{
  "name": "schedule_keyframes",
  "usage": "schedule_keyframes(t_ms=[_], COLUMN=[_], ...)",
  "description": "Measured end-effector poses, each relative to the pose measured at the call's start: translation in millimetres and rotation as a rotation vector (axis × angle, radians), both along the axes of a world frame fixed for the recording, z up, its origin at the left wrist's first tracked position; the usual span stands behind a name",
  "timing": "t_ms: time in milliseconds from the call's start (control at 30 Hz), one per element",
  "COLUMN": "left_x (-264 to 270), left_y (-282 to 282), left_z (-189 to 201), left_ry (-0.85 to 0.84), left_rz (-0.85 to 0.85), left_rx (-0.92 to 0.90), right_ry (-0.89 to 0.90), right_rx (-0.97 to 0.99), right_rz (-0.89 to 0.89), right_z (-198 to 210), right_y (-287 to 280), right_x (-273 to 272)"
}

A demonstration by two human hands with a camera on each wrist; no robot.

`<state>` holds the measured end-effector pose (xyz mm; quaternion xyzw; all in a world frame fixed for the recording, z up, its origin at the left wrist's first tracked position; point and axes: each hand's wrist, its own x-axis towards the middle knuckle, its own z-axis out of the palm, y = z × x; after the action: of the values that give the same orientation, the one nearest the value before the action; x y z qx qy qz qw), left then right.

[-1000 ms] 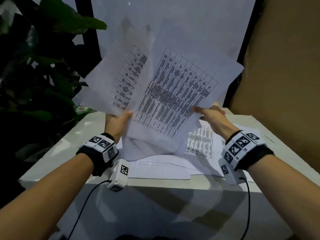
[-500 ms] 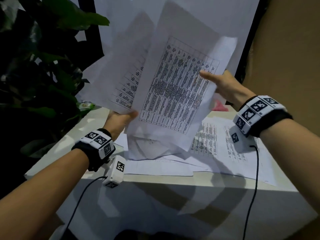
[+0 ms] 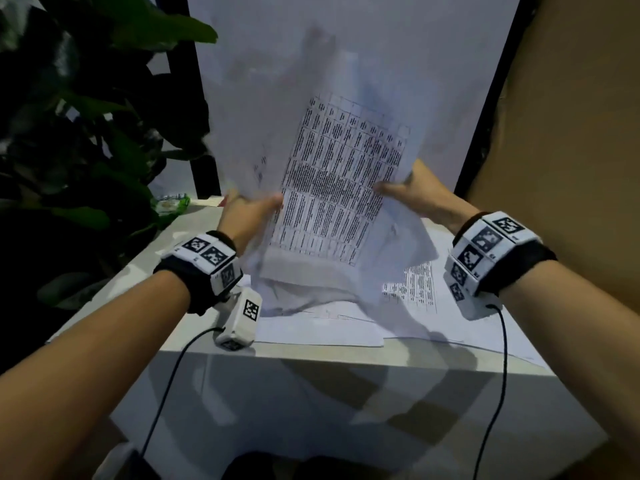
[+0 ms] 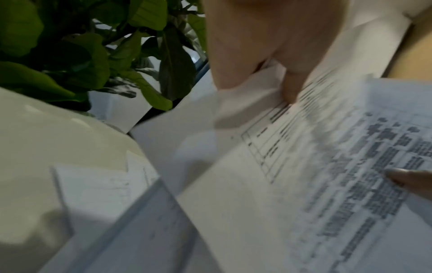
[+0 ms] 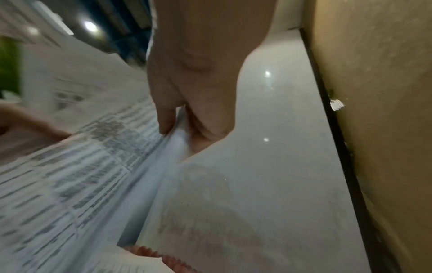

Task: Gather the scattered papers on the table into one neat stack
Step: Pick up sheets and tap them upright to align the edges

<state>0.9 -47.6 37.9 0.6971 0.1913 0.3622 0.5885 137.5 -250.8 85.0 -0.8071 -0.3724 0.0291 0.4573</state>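
Risk, as judged: the held sheets (image 3: 332, 188) are splayed and uneven, gripped only at two side edges. A loosened pinch or a quick tap-down could let inner pages slide out and fall among the papers on the table (image 3: 412, 306), or off the near edge. Squeezing the two hands toward each other could buckle or crease the bundle. The lower corners hang close to the loose pages below and could drag them out of place.

Left hand (image 3: 247, 220): closed on the left edge of the bundle, thumb on the printed face, fingers behind. The left wrist view shows the thumb (image 4: 290, 88) pressing the paper at the table grid's margin.

Right hand (image 3: 414, 194): closed on the right edge, thumb in front, fingers behind. In the right wrist view the fingers (image 5: 203, 120) pinch several layered edges.

Held sheets: raised above the table, roughly upright, tilted, top page a printed table; the pages behind are fanned out to the left and not aligned.

Papers on the table: several pages lying flat and overlapping under and to the right of the bundle, not yet gathered.

Table (image 3: 114, 289): white, small.

Surroundings: leafy plant (image 3: 86, 140) at left; brown panel (image 3: 571, 150) at right.
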Motion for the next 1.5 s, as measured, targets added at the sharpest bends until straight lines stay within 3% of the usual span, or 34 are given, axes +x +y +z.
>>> schedule_keyframes(t_ms=[133,267,367,633,700,833,933,1066,1166,1300,1400,1500], left_x=[12.8,18.1,19.0,20.1,20.0,14.9,7.7,5.5,12.7,9.1,0.6,0.8], left_y=[-5.6,-18.6,-21.5,2.3,4.7,13.8,15.7,1.9,2.1,3.1,-7.0,-13.7], left_z=[12.1,21.7,20.1,1.3,6.3,17.7,18.9,24.5,34.8,38.6,31.5,25.3], left_ry=[-0.086,-0.13,-0.059,0.068,0.05,-0.078,-0.058,0.009,-0.094,-0.201,-0.146,-0.102], left_rz=[0.105,0.026,-0.048,-0.041,-0.036,-0.07,-0.134,-0.171,-0.122,-0.08,-0.103,-0.117], left_rx=[-0.003,-0.07,-0.115,-0.006,-0.002,-0.114,-0.177,-0.074,-0.036,-0.105,-0.09,-0.027], right_ry=[-0.091,0.046,0.148,0.335,0.296,0.257,0.29,0.346,0.273,0.236,0.299,0.199], right_rx=[0.064,0.354,0.362,0.383,0.385,0.555,0.473,0.446,0.527,0.478,0.442,0.48], right_rz=[-0.065,-0.173,-0.228,-0.115,-0.04,-0.064,-0.112,-0.082,-0.057,-0.059,-0.027,-0.039], right_z=[4.7,2.8,-7.0,-20.0,-13.6,6.5,4.8,8.0,24.6,18.4,11.8,23.1], right_y=[7.1,15.6,14.2,12.5,11.7,7.0,3.2,8.2,11.2,4.3,-2.4,2.5], right_x=[-16.9,-21.7,-20.9,-24.8,-25.4,-21.4,-13.7,-20.3,-31.0,-30.0,-28.3,-27.0])
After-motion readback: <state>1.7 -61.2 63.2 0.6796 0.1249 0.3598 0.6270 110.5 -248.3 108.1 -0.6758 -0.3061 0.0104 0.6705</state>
